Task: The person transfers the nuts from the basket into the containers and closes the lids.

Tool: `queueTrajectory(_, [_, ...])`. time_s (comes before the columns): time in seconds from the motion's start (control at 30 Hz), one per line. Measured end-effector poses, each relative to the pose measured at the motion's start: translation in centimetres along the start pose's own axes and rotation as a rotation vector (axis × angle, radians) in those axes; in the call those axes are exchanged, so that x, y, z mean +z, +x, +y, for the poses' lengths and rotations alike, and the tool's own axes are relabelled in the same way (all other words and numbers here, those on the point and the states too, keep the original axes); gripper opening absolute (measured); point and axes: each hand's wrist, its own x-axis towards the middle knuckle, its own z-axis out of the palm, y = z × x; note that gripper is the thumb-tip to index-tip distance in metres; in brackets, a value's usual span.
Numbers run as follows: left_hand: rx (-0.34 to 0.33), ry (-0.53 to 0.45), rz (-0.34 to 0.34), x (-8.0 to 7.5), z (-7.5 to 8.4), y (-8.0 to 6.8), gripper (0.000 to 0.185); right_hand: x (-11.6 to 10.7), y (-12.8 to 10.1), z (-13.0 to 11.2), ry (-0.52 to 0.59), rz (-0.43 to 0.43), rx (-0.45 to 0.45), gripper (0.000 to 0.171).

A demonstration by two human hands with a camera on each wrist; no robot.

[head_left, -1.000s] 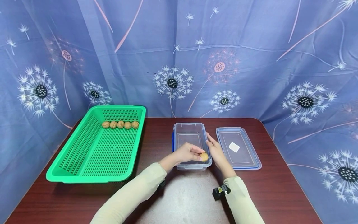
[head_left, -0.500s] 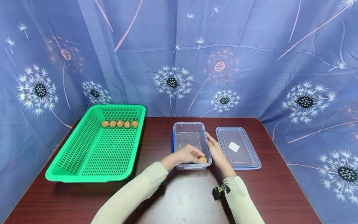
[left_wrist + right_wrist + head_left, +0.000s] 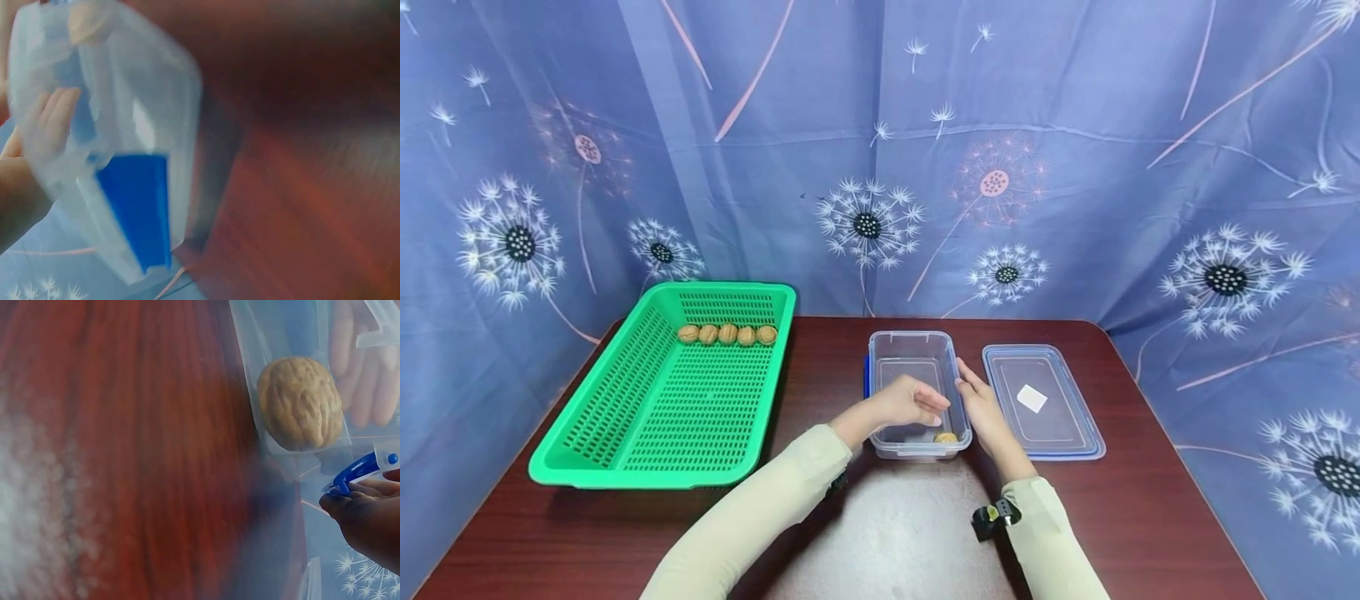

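In the head view my left hand [image 3: 912, 402] hovers over the near part of the clear plastic box [image 3: 913, 337], fingers extended and holding nothing. A walnut [image 3: 946, 437] lies in the box's near right corner, just below these fingertips. The right wrist view shows this walnut [image 3: 300, 403] close up through the clear wall, with the left fingers [image 3: 369, 381] beyond it. My right hand [image 3: 983, 410] rests against the box's right side, its fingers lying along the wall, by a blue clasp [image 3: 359, 472]. Another blue clasp [image 3: 139, 212] hangs on the opposite side in the left wrist view.
A green basket [image 3: 655, 482] stands at the left, with several walnuts [image 3: 727, 333] lined up along its far end. The clear lid [image 3: 1041, 429], bearing a white label [image 3: 1032, 398], lies right of the box on the brown table [image 3: 1157, 517]. A blue patterned curtain [image 3: 775, 208] hangs behind.
My left hand has lowered the walnut into the box's near right corner, let go and lifted slightly away. The right hand has stayed at the box's side. The head view has shifted slightly.
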Motion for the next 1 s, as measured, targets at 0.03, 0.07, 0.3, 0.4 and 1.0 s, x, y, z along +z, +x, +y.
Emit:
queueTrajectory(0.03, [0.001,0.011,0.001,-0.3,0.3,0.1,0.033,0.0,0.0,0.0,0.004,0.004,0.005,0.050])
queueTrajectory(0.07, [-0.004,0.023,0.007,-0.5,0.7,0.1,0.033,0.0,0.0,0.1,0.002,0.005,0.006,0.049])
queueTrajectory(0.3, [0.029,0.098,0.049,-2.6,2.9,0.4,0.032,0.0,0.1,0.2,0.012,0.007,0.016,0.049])
queueTrajectory(0.4, [0.042,0.118,0.077,-3.7,3.8,0.2,0.030,0.0,0.1,0.3,0.014,0.004,0.015,0.050])
queueTrajectory(1.0, [0.100,0.071,0.376,-13.9,7.1,-2.8,0.035,0.1,-0.9,-1.7,0.083,-0.015,0.004,0.048])
